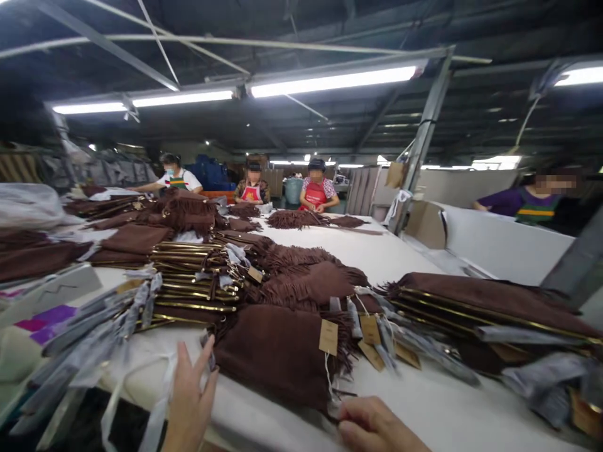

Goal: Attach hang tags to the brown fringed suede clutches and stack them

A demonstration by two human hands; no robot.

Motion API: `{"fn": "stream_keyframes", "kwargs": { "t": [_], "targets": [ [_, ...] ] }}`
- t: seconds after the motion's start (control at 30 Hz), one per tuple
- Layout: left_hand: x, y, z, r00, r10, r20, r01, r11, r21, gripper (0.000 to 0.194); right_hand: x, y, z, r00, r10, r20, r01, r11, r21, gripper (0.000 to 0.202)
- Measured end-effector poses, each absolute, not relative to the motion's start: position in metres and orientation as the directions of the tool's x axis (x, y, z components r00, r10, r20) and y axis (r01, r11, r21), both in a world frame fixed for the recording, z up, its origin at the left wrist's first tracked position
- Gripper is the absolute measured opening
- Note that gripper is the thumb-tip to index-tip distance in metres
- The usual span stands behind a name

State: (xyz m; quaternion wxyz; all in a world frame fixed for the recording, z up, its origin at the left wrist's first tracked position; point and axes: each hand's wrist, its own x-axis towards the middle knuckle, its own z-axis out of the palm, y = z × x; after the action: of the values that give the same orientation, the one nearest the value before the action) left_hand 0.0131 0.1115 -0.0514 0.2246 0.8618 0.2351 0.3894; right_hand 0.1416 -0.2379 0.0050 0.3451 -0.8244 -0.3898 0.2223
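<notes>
A dark brown fringed bag (277, 358) lies flat at the table's front edge, a tan paper tag (328, 337) on a white string at its right side. Just off its left edge is my left hand (191, 392), fingers spread, beside a small plastic-wrapped piece (207, 355); whether it touches that piece I cannot tell. At the bag's lower right corner, my right hand (372, 424) has its fingers curled closed on the corner, close to the tag string. The fingertips are partly hidden.
Left of the bag stands a stack of brown bags with gold edges (198, 276), wrapped straps (108, 320) hanging forward. Another bag stack (485, 304) lies right, with several tags (370, 329) near it. Co-workers (316, 188) are across the white table (343, 245); a metal post (424, 138) rises right.
</notes>
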Motion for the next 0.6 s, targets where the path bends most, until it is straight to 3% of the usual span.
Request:
{"fn": "stream_keyframes", "kwargs": {
  "t": [0.1,0.17,0.23,0.3,0.4,0.53,0.6],
  "targets": [
    [0.003,0.079,-0.033,0.567,0.483,0.667,0.197,-0.866,0.46,0.054,0.138,-0.232,0.018,0.599,0.795,0.092,0.732,-0.498,-0.465,0.03],
    [0.002,0.041,-0.023,0.678,0.309,0.667,0.027,-0.917,0.398,0.048,0.147,-0.228,0.021,0.507,0.814,0.284,0.859,-0.447,-0.252,0.03],
    [0.009,0.002,-0.018,0.812,0.099,0.575,-0.175,-0.899,0.401,0.042,0.162,-0.221,0.019,0.313,0.858,0.406,0.944,-0.327,-0.037,0.043],
    [0.019,-0.028,-0.016,0.878,-0.044,0.476,-0.275,-0.86,0.429,0.038,0.175,-0.215,0.014,0.127,0.888,0.443,0.972,-0.199,0.121,0.038],
    [0.032,-0.049,-0.015,0.931,-0.061,0.359,-0.243,-0.838,0.488,0.034,0.184,-0.213,0.008,-0.008,0.902,0.431,0.982,-0.074,0.172,0.012],
    [0.034,-0.053,-0.012,0.952,0.018,0.306,-0.16,-0.823,0.545,0.023,0.172,-0.225,0.008,0.066,0.939,0.339,0.985,-0.117,0.13,0.02],
    [0.033,-0.057,-0.01,0.947,0.005,0.321,-0.18,-0.82,0.543,0.032,0.163,-0.231,0.011,0.15,0.944,0.295,0.976,-0.189,0.109,0.02]
  ]
}}
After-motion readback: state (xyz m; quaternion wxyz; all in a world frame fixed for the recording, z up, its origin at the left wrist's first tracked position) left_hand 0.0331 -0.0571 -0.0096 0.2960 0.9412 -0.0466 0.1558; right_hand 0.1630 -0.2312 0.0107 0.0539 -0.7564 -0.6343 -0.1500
